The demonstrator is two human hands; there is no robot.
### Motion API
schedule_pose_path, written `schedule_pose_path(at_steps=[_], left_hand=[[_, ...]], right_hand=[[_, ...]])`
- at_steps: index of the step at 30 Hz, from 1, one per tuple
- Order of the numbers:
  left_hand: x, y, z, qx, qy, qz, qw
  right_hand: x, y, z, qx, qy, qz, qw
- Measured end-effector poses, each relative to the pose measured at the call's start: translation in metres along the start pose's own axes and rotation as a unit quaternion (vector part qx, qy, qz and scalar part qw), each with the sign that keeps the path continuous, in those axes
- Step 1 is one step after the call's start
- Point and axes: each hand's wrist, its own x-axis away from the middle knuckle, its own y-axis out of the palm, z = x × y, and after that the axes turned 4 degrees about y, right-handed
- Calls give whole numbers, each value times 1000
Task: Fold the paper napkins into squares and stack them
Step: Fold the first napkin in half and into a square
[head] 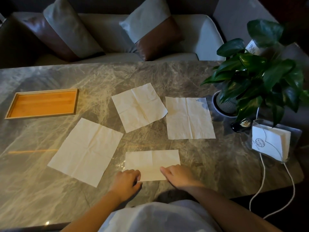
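A cream paper napkin folded in half [152, 162] lies as a wide rectangle near the table's front edge. My left hand [127, 180] rests at its near left corner, fingers curled against the edge. My right hand [179, 174] lies flat on its near right corner. Three unfolded napkins lie flat on the marble table [50, 77]: a large one at the left [86, 151], a tilted one in the middle [138, 107] and one at the right [189, 118]. Each shows crossed crease lines.
An empty wooden tray [42, 103] sits at the far left. A potted plant [254, 77] stands at the right, with a dark toothpick holder [240, 125] and a clear napkin holder [269, 143] in front of it. A white cable [270, 180] runs off the right edge. A sofa with cushions [150, 36] lies behind.
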Motion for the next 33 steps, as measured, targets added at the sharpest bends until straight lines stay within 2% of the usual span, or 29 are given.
schedule_pose_path(at_steps=[4,7,9,11,13,15,16,18,20,22,24,25,27,30,33], left_hand=[[12,-5,-19,-19,-41,10,999],[16,-2,-22,-22,-54,68,996],[13,-1,-20,-4,-54,112,992],[7,1,-14,6,-48,132,990],[0,4,-8,10,-51,119,991],[-8,9,-2,-16,-61,105,993],[-11,10,0,-37,-60,105,992],[-16,10,3,-77,-51,111,989],[-19,10,3,-110,-40,107,987],[-21,10,2,-120,-39,88,988],[-22,10,1,-121,-42,80,989],[-23,10,1,-123,-39,80,988],[-25,9,3,-131,-25,82,988],[-28,9,5,-118,-28,65,990],[-29,8,5,-105,-39,49,992]], right_hand=[[6,-8,25,-67,40,-2,997],[10,-7,21,-79,58,-16,995],[10,-7,13,-161,91,-47,982],[12,-8,2,-265,128,-133,946],[14,-4,-10,-331,143,-240,902],[16,5,-26,-348,129,-329,868],[18,8,-34,-337,114,-353,865],[17,9,-44,-307,41,-317,896],[17,2,-38,-260,-51,-170,949],[16,-11,-16,-139,-105,-19,985],[15,-22,9,19,-128,53,990],[15,-24,21,66,-123,61,988],[16,-23,31,91,-94,61,990],[20,-13,25,41,-54,56,996],[22,-4,16,19,-57,8,998]])
